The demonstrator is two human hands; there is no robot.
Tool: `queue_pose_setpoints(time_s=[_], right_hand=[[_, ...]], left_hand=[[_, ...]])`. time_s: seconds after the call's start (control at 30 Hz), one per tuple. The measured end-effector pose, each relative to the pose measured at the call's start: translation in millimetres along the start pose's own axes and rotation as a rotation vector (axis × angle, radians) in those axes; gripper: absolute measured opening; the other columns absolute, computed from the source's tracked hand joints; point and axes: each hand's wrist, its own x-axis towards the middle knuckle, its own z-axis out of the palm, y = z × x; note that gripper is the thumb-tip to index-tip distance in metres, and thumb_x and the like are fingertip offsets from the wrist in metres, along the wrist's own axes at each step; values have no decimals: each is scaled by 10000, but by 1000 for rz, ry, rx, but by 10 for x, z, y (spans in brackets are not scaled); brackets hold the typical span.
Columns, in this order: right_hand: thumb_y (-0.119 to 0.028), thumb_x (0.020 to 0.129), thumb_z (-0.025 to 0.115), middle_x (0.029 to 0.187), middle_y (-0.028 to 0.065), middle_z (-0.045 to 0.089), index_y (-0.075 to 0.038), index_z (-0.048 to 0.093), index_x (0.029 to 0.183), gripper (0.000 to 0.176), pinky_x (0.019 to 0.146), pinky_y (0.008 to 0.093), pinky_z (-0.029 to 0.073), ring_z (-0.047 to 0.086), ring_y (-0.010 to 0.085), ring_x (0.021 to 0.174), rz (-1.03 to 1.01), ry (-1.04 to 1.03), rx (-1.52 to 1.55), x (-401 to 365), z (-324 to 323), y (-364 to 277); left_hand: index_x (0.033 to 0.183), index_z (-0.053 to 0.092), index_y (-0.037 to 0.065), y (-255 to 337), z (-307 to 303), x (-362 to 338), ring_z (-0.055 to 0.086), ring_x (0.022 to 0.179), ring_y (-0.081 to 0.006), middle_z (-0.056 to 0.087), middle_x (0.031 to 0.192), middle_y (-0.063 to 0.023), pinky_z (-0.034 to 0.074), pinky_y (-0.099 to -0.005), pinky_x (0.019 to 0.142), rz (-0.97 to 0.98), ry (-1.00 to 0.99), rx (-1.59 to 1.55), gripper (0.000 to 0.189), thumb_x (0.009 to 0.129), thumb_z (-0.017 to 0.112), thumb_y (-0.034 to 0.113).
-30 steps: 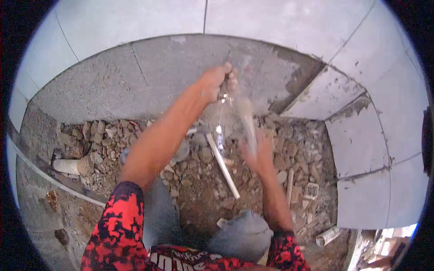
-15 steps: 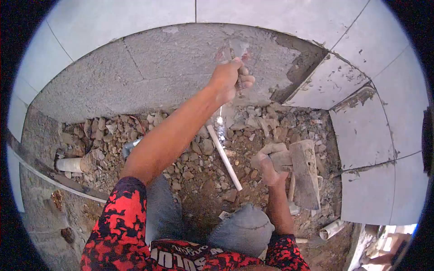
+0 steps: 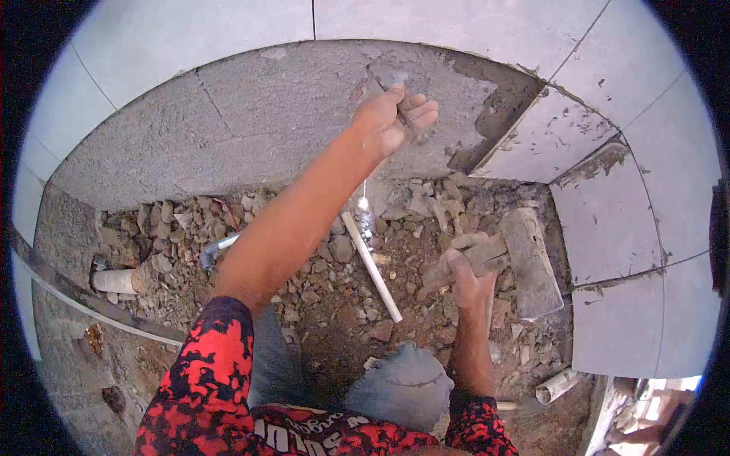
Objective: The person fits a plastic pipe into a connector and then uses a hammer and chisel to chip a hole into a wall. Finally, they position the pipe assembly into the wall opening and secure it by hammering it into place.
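My left hand (image 3: 391,121) is closed around a thin chisel-like metal rod (image 3: 376,78), raised against the grey mortar wall (image 3: 266,114). The rod's upper end rests by a pale chipped patch (image 3: 390,74) in the mortar; my fingers cover most of its length. Lower down and to the right, my right hand (image 3: 470,270) grips a hatchet (image 3: 534,266) with a broad, dusty, worn head. The head hangs tilted over the rubble, apart from the rod. Its handle is largely hidden by the hand and forearm.
Broken stones and rubble (image 3: 327,266) cover the ground below the wall. A white pipe (image 3: 371,266) stands up between my arms. Other pipe ends (image 3: 115,280) show at left and lower right (image 3: 557,386). Pale tiles (image 3: 608,220) line the right side; a long metal strip (image 3: 99,302) lies left.
The hatchet and my right hand have shifted up and to the right, and the head has turned. My left hand stays at the wall with the rod. The view has moved slightly.
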Motion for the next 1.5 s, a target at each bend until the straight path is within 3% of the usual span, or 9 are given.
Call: queue_pose_setpoints(time_s=[0.23,0.4,0.63,0.8,0.93,0.97,1.2,1.27,1.5], right_hand=[[-109,708,595,839,75,532,-22,476,1006,333,656,282,427,517,130,672,-68,186,-114,265,-60,-361],[-240,753,555,807,83,541,-42,433,1056,382,665,363,439,526,238,723,-864,-236,408,786,151,-962],[-218,707,555,757,55,544,10,562,791,243,651,252,400,488,148,682,-191,-278,-817,1163,273,-745],[-164,743,552,800,110,604,-8,588,844,189,666,356,446,566,260,738,-207,-28,134,731,10,-843],[-201,739,554,876,156,589,37,536,952,321,731,356,431,552,262,815,-294,-217,-762,1237,115,-335],[-211,730,557,893,158,588,42,529,959,342,739,357,425,549,264,826,54,-243,-749,1226,354,-442],[-169,653,558,615,40,524,10,552,717,190,514,264,394,462,103,512,-332,130,-57,1010,508,-445],[-170,667,565,635,47,542,2,563,749,191,538,264,404,480,103,548,-47,-134,-713,1205,404,-146],[-200,678,559,683,48,556,-12,560,812,230,602,270,409,501,121,636,-11,-165,-359,598,146,-586]], left_hand=[[1019,343,-7,62,290,263,468,971,-379,429,988,-196,446,-497,799,-63,-20,-384,206,886,359,149],[1001,363,-50,161,372,277,438,1019,-386,429,1025,-223,419,-489,847,-70,-93,-412,250,874,399,162],[982,366,-77,191,329,194,439,1014,-382,435,1018,-232,417,-465,867,-69,-30,-446,258,853,439,134],[983,365,-60,202,253,269,447,997,-396,430,1034,-227,435,-476,840,-53,-79,-440,232,846,448,108],[955,332,-45,265,276,227,497,919,-377,448,882,-191,476,-473,783,-22,-101,-304,219,899,317,167],[944,340,-51,259,230,204,495,927,-369,452,897,-198,476,-457,790,-80,-114,-325,225,900,316,168],[861,375,-74,228,229,205,503,908,-340,469,898,-198,455,-441,817,-9,-119,-328,274,902,313,189],[828,378,-15,173,210,253,518,715,-261,462,813,-137,486,-391,693,-67,-129,-346,212,904,308,170],[749,359,57,472,-311,200,320,421,-73,335,567,7,313,-191,355,-159,-245,82,148,878,303,103]])
